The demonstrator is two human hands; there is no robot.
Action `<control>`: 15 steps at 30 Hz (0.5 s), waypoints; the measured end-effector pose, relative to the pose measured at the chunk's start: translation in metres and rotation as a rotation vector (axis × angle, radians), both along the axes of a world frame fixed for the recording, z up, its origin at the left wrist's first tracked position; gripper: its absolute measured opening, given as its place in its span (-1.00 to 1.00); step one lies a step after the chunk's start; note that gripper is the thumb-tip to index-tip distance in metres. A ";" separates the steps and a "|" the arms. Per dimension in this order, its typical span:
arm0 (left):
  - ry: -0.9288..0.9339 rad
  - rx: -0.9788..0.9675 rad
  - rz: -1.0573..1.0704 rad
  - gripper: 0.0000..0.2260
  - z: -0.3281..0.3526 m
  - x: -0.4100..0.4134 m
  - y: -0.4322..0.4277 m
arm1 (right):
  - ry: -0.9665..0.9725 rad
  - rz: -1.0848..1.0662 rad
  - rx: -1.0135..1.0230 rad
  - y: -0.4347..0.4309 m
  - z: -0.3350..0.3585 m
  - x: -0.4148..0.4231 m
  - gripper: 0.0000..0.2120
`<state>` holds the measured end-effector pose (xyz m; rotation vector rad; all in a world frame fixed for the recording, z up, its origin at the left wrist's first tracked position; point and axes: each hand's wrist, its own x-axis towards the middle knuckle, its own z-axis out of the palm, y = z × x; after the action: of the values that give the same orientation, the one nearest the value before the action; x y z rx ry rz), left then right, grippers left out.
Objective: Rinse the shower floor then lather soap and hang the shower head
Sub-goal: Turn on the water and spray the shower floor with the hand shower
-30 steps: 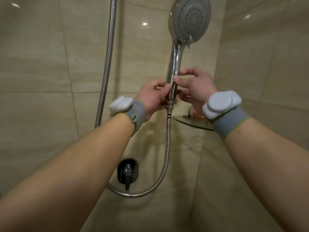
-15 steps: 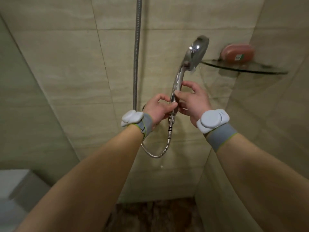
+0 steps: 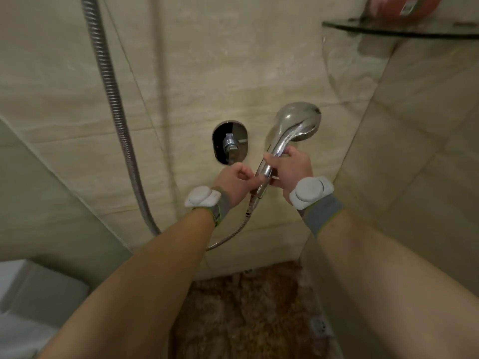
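The right hand [image 3: 290, 169] holds the shower head [image 3: 295, 123] by its shiny handle, with its fingers [image 3: 294, 155] curled round it. The left hand [image 3: 233, 183] pinches the bottom end of the handle, where the metal hose [image 3: 111, 99] joins on. The shower head is up in the air in front of the far wall, just right of the tap [image 3: 230, 146]. Its back faces us. I see no water coming out. The brown shower floor [image 3: 246, 307] is down low, between the arms. The soap [image 3: 404, 3] sits on the glass shelf [image 3: 399, 28], far up on the right.

This looks like the start of the rinse step. Next, I think a hand must turn the tap on; the left hand is just below it. Then the head must tip down so the water hits the floor.
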<state>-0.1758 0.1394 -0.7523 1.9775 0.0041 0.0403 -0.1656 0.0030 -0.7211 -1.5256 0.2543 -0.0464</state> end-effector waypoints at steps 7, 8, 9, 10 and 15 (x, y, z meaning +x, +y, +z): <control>0.148 -0.049 0.222 -0.68 -0.048 0.061 0.035 | 0.129 0.026 0.007 0.019 -0.053 0.026 -0.93; 0.152 -0.029 0.231 -0.64 -0.050 0.066 0.036 | 0.134 0.030 0.000 0.021 -0.057 0.030 -0.92; 0.156 -0.010 0.225 -0.62 -0.053 0.071 0.037 | 0.141 0.036 -0.004 0.024 -0.061 0.032 -0.92; 0.154 0.002 0.205 -0.61 -0.055 0.074 0.037 | 0.147 0.041 -0.003 0.026 -0.065 0.035 -0.92; 0.103 0.010 0.127 -0.66 -0.063 0.086 0.037 | 0.165 0.052 0.000 0.032 -0.072 0.041 -0.94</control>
<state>-0.0896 0.1769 -0.8156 1.9848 0.1972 0.0209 -0.1245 0.0349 -0.7935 -1.5374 0.3457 0.1205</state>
